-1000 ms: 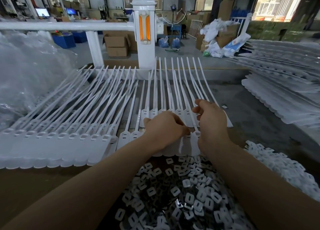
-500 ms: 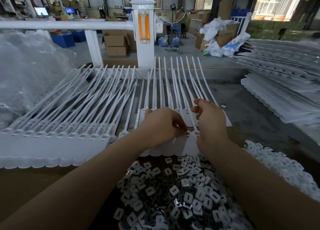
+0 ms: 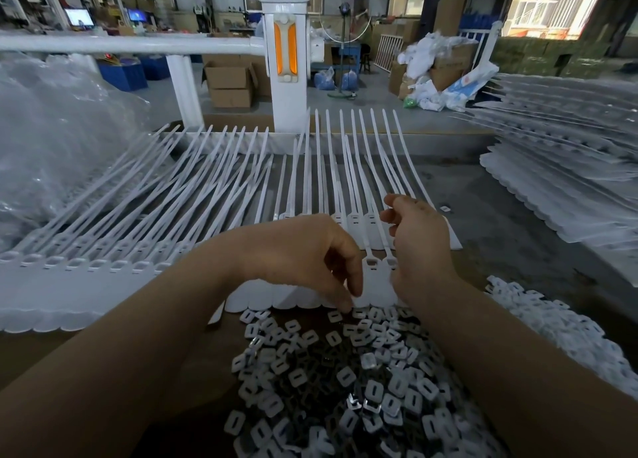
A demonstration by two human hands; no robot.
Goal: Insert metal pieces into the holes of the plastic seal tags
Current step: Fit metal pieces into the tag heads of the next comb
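Note:
White plastic seal tags (image 3: pixel 103 267) lie side by side on the table, straps pointing away from me. A heap of small metal pieces (image 3: pixel 345 381) with slots fills the near centre. My left hand (image 3: pixel 300 254) curls down, fingertips at the near edge of one tag (image 3: pixel 376 281), right where the heap begins. My right hand (image 3: pixel 419 247) rests on the head of the neighbouring tag on the right, fingers curled, thumb up by the strap. What either hand pinches is hidden.
A tall stack of seal tags (image 3: pixel 569 181) lies at the right. White plastic pieces (image 3: pixel 552 333) are heaped at the near right. A clear plastic bag (image 3: pixel 51 140) bulges at the left. A white post (image 3: pixel 284 60) and rail stand behind the table.
My left hand has drawn back from the tag heads toward the heap, uncovering one tag's head. My right hand has stayed nearly in place.

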